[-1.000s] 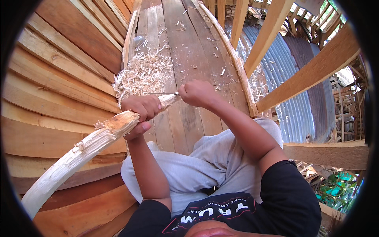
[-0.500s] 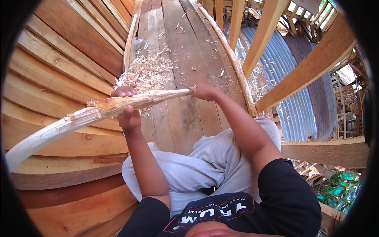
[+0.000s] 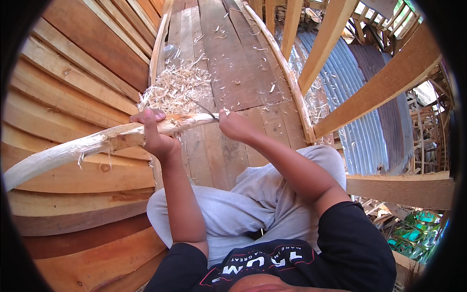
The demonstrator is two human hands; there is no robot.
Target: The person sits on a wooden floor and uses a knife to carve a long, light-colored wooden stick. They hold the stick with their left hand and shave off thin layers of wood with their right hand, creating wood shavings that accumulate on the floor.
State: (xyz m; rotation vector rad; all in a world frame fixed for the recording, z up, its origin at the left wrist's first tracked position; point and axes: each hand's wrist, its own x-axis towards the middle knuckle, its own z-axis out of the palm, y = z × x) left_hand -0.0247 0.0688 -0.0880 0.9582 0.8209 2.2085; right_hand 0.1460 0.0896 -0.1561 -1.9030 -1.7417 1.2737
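A long, pale, peeled wooden pole (image 3: 104, 140) reaches from the left rim across in front of me, slightly curved, with frayed fibres along it. My left hand (image 3: 156, 130) is closed around the pole near its middle, thumb on the near side. At the pole's right end my right hand (image 3: 232, 125) is closed on a knife, its handle hidden in the fist. The knife's thin dark blade (image 3: 202, 107) points away and to the left, lying across the pole close to its tip. Loose slivers hang from the pole's underside.
Curly wood shavings (image 3: 181, 87) lie heaped on the plank floor (image 3: 233, 53) beyond the pole. A small clear round object (image 3: 170, 51) rests past them. Stacked boards (image 3: 73, 97) line the left. Wooden posts (image 3: 328, 44) and corrugated metal sheets (image 3: 348, 92) stand on the right.
My right hand and the knife have moved left and slightly nearer along the pole. My left hand has shifted its grip, and the pole appears turned, its left part higher in view.
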